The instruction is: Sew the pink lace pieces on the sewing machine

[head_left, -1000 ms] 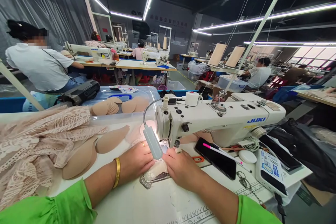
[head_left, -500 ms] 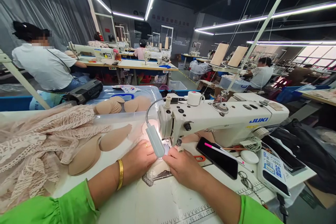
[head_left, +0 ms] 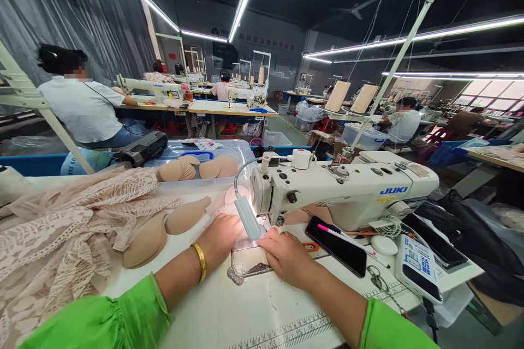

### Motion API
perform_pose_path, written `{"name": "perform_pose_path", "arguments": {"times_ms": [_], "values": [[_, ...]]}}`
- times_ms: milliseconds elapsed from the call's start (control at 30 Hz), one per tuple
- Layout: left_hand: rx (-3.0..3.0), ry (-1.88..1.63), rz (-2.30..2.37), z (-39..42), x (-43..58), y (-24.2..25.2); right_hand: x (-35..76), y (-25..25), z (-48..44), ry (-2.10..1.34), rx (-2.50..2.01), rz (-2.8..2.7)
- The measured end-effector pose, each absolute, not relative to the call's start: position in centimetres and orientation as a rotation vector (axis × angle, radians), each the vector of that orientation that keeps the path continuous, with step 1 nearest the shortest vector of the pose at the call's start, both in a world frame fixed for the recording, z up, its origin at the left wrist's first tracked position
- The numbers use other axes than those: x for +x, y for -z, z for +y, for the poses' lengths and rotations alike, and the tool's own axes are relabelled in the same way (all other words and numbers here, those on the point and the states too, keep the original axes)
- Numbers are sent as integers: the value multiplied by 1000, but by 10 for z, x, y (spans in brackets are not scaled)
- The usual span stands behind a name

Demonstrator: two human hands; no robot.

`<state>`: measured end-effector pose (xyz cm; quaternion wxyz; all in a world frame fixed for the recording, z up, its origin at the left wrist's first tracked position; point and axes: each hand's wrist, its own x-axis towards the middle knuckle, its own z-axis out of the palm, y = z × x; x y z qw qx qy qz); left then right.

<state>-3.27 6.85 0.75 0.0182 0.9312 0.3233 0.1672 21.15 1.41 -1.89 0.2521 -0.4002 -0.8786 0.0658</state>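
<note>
My left hand (head_left: pixel 221 237), with a gold bangle at the wrist, lies flat over pale pink fabric (head_left: pixel 234 196) left of the needle area. Its fingertips are lost in glare and behind the small grey lamp (head_left: pixel 248 219). My right hand (head_left: pixel 289 256) is closed, thumb and forefinger pinched beside the needle area; what they hold is hidden. Both hands are at the head of the white sewing machine (head_left: pixel 327 182). Beige lace fabric (head_left: pixel 61 223) is heaped to the left, beside beige cup pads (head_left: pixel 145 240).
Behind the machine sits a clear plastic box (head_left: pixel 241 150) with stacked beige pads (head_left: pixel 178 169). A black phone (head_left: pixel 338 245), a pink-ended pen (head_left: pixel 346 235) and a white power bank (head_left: pixel 420 267) lie at right. Thread cones (head_left: pixel 338 95) stand behind. Other people work at machines farther away.
The view has shifted slightly, so the bench lies a little differently in frame. My left hand looks slightly drawn back from the lamp; my right hand stays pinched near the needle area.
</note>
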Motion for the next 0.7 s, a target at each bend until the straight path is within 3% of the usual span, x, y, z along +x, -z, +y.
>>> {"name": "perform_pose_path", "arguments": {"times_ms": [167, 267, 367, 467, 567, 700], "values": [[2813, -675, 921, 30, -48, -18, 191, 1, 2, -1126, -1083, -1856], [2355, -856, 876, -30, -48, -14, 168, -8, -10, -1521, -982, -1460], [1398, -791, 926, -84, -38, -3, 146, -6, -30, -1545, -936, -1271], [721, -983, 947, -101, -31, -1, 133, 6, -62, -1435, -929, -1275], [547, -1265, 930, -95, -34, -12, 130, 14, -91, -1253, -975, -1505], [628, -1264, 849, -97, -36, -25, 137, 3, -94, -1089, -939, -1750]]}}
